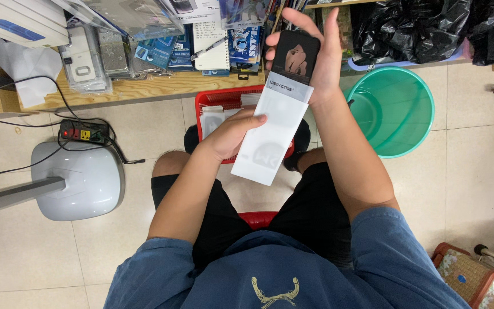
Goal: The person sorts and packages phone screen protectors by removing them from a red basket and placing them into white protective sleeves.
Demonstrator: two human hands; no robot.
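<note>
White and flat, a paper sleeve (270, 134) slants across the middle of the head view, above the person's lap. The left hand (232, 133) pinches its left edge, thumb on top and fingers underneath. The right hand (315, 54) is raised higher, fingers spread upward, with a black phone case (295, 54) lying against its palm and held by the thumb side. The case's lower end sits in the sleeve's open mouth, where a grey band crosses the white paper. So both hands are clamped, each on its own thing, and the two things meet at the mouth.

To do this well, I judge the left hand should keep the sleeve taut and its mouth open, while the right keeps the case in line with the sleeve's long sides so no corner catches the paper.

Below the hands, a red basket (215, 100) on the floor holds more white packets. To the right stands a green plastic bucket (398, 114), with black plastic bags (424, 28) on the shelf above it. A low wooden shelf (144, 86) along the top carries clear plastic packs, blue-printed flat packets and a white notepad (212, 43) with a pen across it. At left are a power strip (84, 133) with cables and the grey rounded base of a stand (81, 180).
</note>
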